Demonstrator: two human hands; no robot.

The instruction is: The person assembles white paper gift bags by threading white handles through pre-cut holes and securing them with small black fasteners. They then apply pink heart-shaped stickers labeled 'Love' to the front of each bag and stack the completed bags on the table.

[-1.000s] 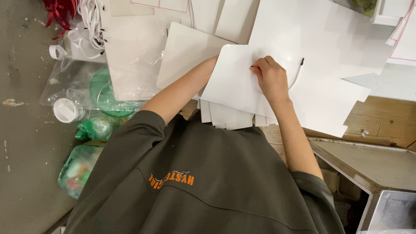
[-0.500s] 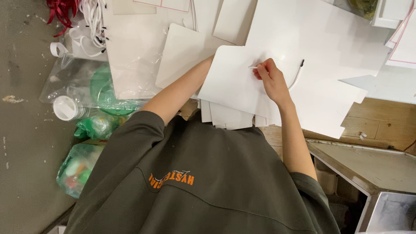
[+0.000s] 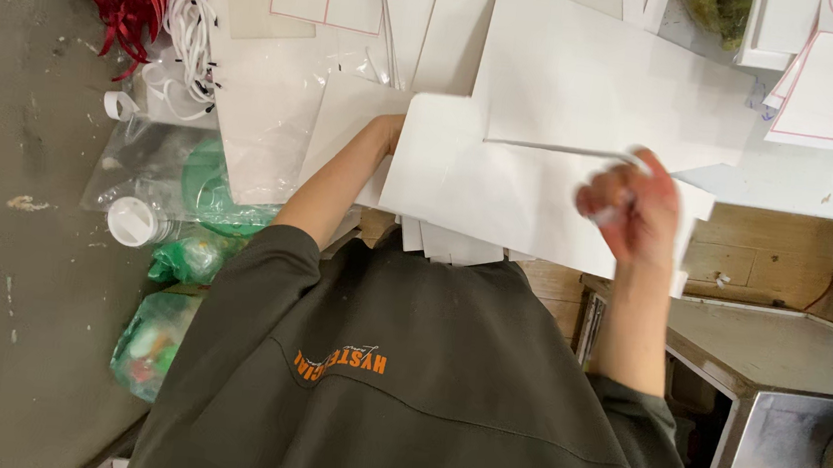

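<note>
A worktop (image 3: 792,187) lies covered in white sheets. On it, a big white card (image 3: 501,191) rests under the left hand (image 3: 392,134) (fingers hidden, cannot tell). The right hand (image 3: 635,208) has fingers clamped on a thin white strip (image 3: 559,149) above the card.

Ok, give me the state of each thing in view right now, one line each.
White card sheet: flat, held on the stack by both hands.
Left hand: mostly hidden under the sheet's edge.
Right hand: closed on a thin white strip, blurred.
Card stack: edges fanned out under the sheet.
Clear bottle: lying on its side, capped.
Green bag: on the floor, stuffed.
</note>
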